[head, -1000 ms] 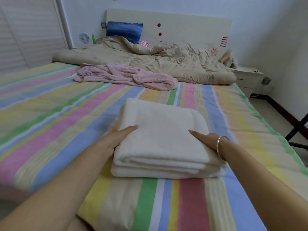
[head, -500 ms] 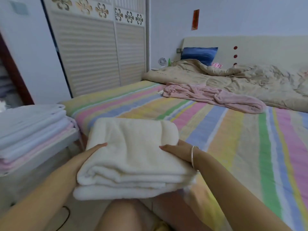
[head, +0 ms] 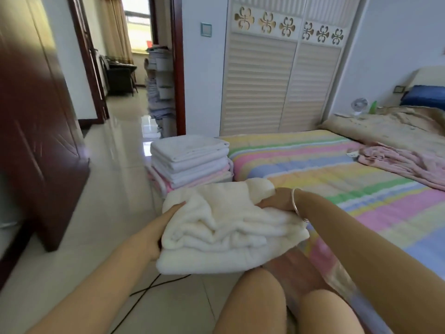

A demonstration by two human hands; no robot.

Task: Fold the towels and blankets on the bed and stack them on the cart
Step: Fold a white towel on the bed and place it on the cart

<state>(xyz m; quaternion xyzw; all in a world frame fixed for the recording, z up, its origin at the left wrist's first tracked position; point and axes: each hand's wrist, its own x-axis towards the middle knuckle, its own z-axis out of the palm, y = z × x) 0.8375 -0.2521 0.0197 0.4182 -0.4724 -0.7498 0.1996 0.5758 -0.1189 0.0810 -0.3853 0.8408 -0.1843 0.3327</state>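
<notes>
Cream blanket (head: 231,227) grasped by left hand (head: 168,216), right hand (head: 275,201); towel stack (head: 190,160) just beyond, beside bed (head: 313,169); pink towel (head: 404,162) on it.

One head-worn camera looks forward and down from the bed's (head: 325,165) foot edge, close above the hands.

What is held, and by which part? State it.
The folded cream blanket, by its sides: left hand on the left edge, right hand on the right.
</notes>
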